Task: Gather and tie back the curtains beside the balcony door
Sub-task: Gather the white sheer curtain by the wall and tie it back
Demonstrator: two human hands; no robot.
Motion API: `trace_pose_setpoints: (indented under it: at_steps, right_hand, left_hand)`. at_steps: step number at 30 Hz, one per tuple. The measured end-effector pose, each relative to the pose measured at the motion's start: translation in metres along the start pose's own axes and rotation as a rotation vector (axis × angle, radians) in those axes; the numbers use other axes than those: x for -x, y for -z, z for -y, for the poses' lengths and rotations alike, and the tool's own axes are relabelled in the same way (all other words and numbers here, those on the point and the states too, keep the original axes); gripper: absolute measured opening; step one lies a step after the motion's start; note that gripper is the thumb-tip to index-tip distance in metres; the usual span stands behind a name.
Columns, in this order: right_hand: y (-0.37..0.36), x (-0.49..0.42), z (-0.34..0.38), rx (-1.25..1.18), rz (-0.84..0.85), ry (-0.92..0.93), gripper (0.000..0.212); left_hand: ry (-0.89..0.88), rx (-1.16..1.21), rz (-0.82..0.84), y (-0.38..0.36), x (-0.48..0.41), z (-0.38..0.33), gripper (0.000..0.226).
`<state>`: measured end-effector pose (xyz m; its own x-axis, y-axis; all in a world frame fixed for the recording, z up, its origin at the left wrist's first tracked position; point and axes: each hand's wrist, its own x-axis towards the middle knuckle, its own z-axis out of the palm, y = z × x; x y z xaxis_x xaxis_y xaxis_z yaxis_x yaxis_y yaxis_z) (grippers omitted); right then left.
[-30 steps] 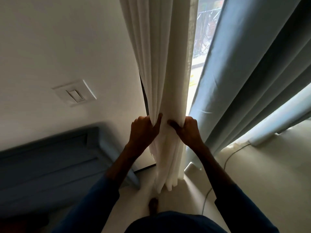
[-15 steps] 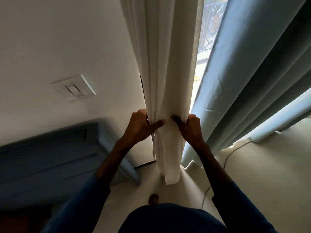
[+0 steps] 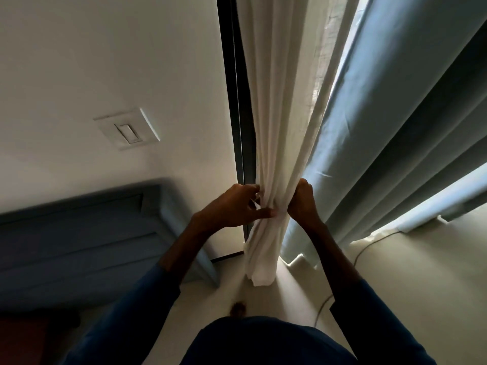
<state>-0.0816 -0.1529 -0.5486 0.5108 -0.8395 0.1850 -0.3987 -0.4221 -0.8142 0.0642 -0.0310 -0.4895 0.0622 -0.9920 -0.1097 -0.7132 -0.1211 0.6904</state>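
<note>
The white, loosely woven fabric curtain (image 3: pixel 279 114) hangs just to the right of the dark vertical door frame (image 3: pixel 238 101), drawn together into a narrow column of long lengthwise pleats. It is widest high up and pinched to its slimmest where the hands meet it, then falls in soft, bunched folds to a blunt hem just above the pale floor (image 3: pixel 411 280) at the foot of the frame. Its right edge, away from the frame, is thin enough for daylight to glow through the weave. The left hand (image 3: pixel 232 206) grips the bundle on the side nearest the frame, fingers curled behind the folds and the thumb laid across the front. The right hand (image 3: pixel 301 204) is closed in a fist round the bundle's far edge, level with the left hand, so the cloth is squeezed between the two. Both arms come up from dark blue sleeves (image 3: pixel 126 312). Further right of the frame, beyond the white cloth, a heavy blue-grey curtain (image 3: pixel 395 127) hangs in broad, deep folds down to the floor, with bright light showing along its lower edge. A thin pale cable (image 3: pixel 369 245) trails over the floor near that hem. Left of the frame is a plain white wall (image 3: pixel 105 61) carrying a white square rocker switch (image 3: pixel 129 129), and below that a blue-grey panelled piece of furniture (image 3: pixel 79 233). A bare foot (image 3: pixel 238 309) shows on the floor below the curtain's hem.
</note>
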Motion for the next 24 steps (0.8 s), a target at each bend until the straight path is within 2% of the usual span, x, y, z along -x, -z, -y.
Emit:
trace_pose_setpoints:
  at_steps: [3, 7, 9, 12, 14, 17, 21, 24]
  right_hand:
    - [-0.001, -0.001, -0.007, 0.01, 0.022, 0.023, 0.023]
    - [-0.008, -0.001, -0.012, 0.035, 0.007, 0.131, 0.04]
    - [-0.01, -0.001, -0.012, 0.027, -0.007, 0.138, 0.046]
    - [-0.009, 0.0, -0.007, 0.004, -0.056, 0.098, 0.035]
    - [-0.006, 0.001, -0.003, -0.033, -0.079, 0.084, 0.031]
    - [-0.007, 0.001, 0.002, -0.011, -0.087, 0.081, 0.022]
    - [-0.014, 0.001, 0.006, -0.017, -0.096, 0.088, 0.019]
    - [-0.016, -0.001, 0.002, -0.008, -0.101, 0.111, 0.025]
  left_hand:
    - [0.045, -0.05, -0.09, -0.003, -0.002, 0.001, 0.06]
    - [0.075, 0.046, -0.179, -0.014, -0.008, -0.001, 0.053]
    - [0.059, 0.112, -0.109, -0.017, -0.008, 0.004, 0.051]
    - [0.066, 0.082, 0.097, -0.017, -0.004, 0.02, 0.065]
    - [0.048, 0.021, 0.14, -0.02, -0.001, 0.027, 0.067]
    - [0.038, 0.026, 0.014, -0.03, -0.003, 0.032, 0.053]
    - [0.06, 0.098, -0.091, -0.052, -0.01, 0.051, 0.086]
    - [0.079, 0.123, -0.135, -0.06, -0.008, 0.046, 0.086]
